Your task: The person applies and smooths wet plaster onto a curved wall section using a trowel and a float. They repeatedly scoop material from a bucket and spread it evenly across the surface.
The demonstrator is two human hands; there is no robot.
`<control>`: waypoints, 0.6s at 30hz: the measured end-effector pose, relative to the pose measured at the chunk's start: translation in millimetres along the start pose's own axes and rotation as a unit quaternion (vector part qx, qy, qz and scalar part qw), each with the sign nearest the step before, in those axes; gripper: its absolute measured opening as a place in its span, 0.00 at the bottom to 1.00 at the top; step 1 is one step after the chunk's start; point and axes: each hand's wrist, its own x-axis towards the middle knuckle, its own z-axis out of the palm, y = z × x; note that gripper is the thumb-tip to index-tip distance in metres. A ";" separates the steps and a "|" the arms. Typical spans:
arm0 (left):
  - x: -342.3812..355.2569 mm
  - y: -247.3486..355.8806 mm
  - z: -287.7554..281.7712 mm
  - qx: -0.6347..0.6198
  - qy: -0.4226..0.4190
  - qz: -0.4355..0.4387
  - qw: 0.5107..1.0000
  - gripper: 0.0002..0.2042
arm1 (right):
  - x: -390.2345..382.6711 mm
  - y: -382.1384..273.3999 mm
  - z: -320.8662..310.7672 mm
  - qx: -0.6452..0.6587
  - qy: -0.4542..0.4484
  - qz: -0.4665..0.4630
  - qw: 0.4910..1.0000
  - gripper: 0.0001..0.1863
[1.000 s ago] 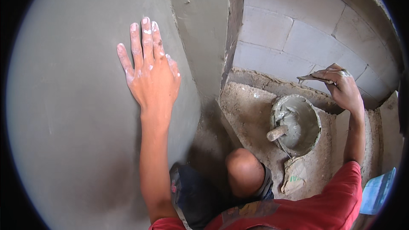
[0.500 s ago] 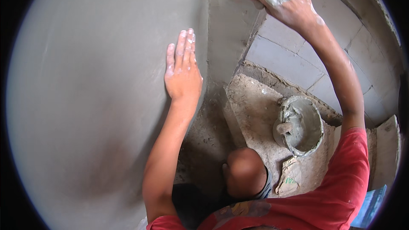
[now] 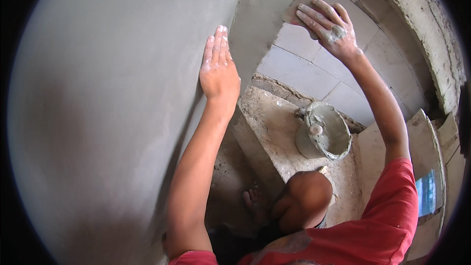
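Note:
My left hand lies against the smooth grey plastered wall near its corner edge, fingers stretched out and nothing in them. Up and to the right, my right hand grips a thin, flat, mortar-smeared pad with a reddish patch; its exact kind I cannot make out, as my fingers cover part of it. The pad is beside the narrow plastered strip that turns off the wall, in front of pale blocks. Wet mortar clings to the back of my right hand.
A bucket of wet grey mortar, its handle grip resting over the rim, stands on a rough ledge. Pale block masonry rises behind it. My bent knee is close below the bucket. A blue object lies at the right.
My right hand has moved off the narrow plastered strip, right and down, bringing the pad into view. My left hand stays flat on the wall. The view has shifted.

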 end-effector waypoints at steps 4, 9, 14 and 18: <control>2.2 8.4 5.9 -0.036 -0.005 -0.004 0.999 0.35 | -15.6 -13.6 24.5 0.010 0.042 0.012 0.999 0.26; 4.3 13.5 12.6 -0.041 -0.003 -0.015 0.999 0.35 | -20.6 -24.1 74.4 0.013 0.067 0.040 0.997 0.29; 3.3 14.5 15.1 -0.044 -0.001 -0.013 0.999 0.34 | -47.3 -23.5 78.3 0.008 0.037 0.056 0.998 0.30; 3.3 16.3 16.7 -0.037 0.009 -0.017 0.999 0.35 | -63.6 -24.6 42.4 0.000 0.017 0.076 0.997 0.28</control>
